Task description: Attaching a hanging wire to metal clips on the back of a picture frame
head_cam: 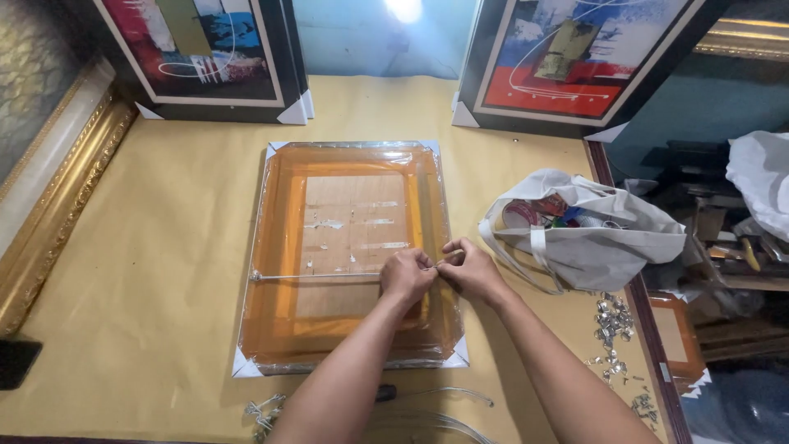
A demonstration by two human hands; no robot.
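Note:
A picture frame wrapped in clear plastic lies face down on the tan table, its orange back and wooden panel showing. A thin hanging wire runs across it from a small fixing at the left edge. My left hand pinches this wire near the frame's right side. Touching it from the right, my right hand pinches the wire's end between fingertips.
A white cloth bag with coloured items lies at the right. Small metal clips are scattered near the table's right edge. Loose wire loops lie at the front. Two framed abstract paintings lean at the back; a gilt frame stands left.

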